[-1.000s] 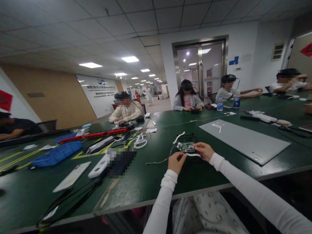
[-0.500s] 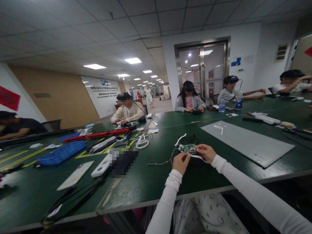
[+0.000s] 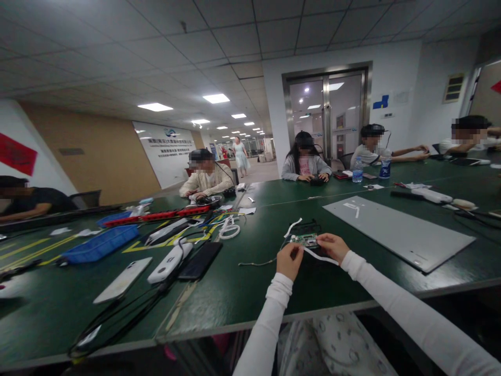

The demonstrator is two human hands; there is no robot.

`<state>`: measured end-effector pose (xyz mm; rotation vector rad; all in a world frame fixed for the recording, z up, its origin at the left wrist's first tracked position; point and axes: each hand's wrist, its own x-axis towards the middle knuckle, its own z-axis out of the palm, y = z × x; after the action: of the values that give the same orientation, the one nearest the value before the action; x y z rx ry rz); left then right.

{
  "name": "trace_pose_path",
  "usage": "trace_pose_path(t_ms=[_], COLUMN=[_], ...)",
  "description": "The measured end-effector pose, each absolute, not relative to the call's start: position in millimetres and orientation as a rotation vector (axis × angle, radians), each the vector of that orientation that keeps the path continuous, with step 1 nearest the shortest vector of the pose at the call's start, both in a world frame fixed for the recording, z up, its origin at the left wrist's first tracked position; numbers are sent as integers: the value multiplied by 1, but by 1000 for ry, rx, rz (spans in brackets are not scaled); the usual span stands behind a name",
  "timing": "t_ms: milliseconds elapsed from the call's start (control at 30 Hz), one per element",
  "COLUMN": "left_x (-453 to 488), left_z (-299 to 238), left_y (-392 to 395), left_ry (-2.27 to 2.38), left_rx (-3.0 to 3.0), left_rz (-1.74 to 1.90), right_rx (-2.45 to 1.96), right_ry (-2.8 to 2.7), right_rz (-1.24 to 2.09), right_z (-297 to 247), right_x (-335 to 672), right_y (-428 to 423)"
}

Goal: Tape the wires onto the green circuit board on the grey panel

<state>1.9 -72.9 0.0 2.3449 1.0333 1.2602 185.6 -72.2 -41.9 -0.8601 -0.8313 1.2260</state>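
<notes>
A small green circuit board (image 3: 309, 239) is between my hands, just above the table. My right hand (image 3: 333, 247) is closed, its thumb and fingertips gripping the board's right end. At the near left edge, my left hand (image 3: 288, 260) pinches what looks like the end of a white ribbon cable (image 3: 321, 257), which curves away below my right hand. Its fingers partly cover the board there. Behind lie another white strip (image 3: 293, 227) and a black plastic frame (image 3: 307, 226). A thin grey wire (image 3: 256, 264) trails left from the board area.
To the right lies a large grey panel (image 3: 397, 232). On the left are a black phone (image 3: 201, 261), a white device (image 3: 170, 262), a white phone (image 3: 123, 279), a blue tray (image 3: 100, 244) and a coiled white cable (image 3: 229, 230). Several people sit around the green table (image 3: 219, 308).
The view has shifted slightly. My left fingers have moved a little at the board's near edge, and the ribbon cable shows more fully. My right hand keeps its grip.
</notes>
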Motion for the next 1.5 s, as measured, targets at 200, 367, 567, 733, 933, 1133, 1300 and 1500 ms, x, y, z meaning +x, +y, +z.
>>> trace_pose_path(t_ms=[200, 367, 567, 733, 933, 1133, 1300, 1500], left_x=[-65, -138, -159, -153, -151, -152, -153, -156], left_z=[7, 6, 2, 4, 4, 3, 6, 11], left_y=[-35, -14, -24, -30, -33, -32, -32, -30], left_ry=[1463, 2145, 2417, 2612, 2676, 2660, 2663, 2688], left_rx=[2024, 1775, 1708, 1825, 1878, 1908, 1856, 1685], left_rz=[1556, 1413, 1165, 809, 644, 597, 711, 877], right_rx=[-883, -894, -899, -903, -912, -920, -915, -911], right_ry=[-817, -814, -816, -827, -833, -832, -840, -859], right_rz=[1254, 1278, 1282, 1278, 1274, 1268, 1276, 1291], right_z=[-51, -54, -52, -50, -50, -49, -51, -52], right_x=[194, 196, 194, 194, 194, 193, 195, 197], right_y=[-70, -71, -75, -77, -77, -79, -77, -76])
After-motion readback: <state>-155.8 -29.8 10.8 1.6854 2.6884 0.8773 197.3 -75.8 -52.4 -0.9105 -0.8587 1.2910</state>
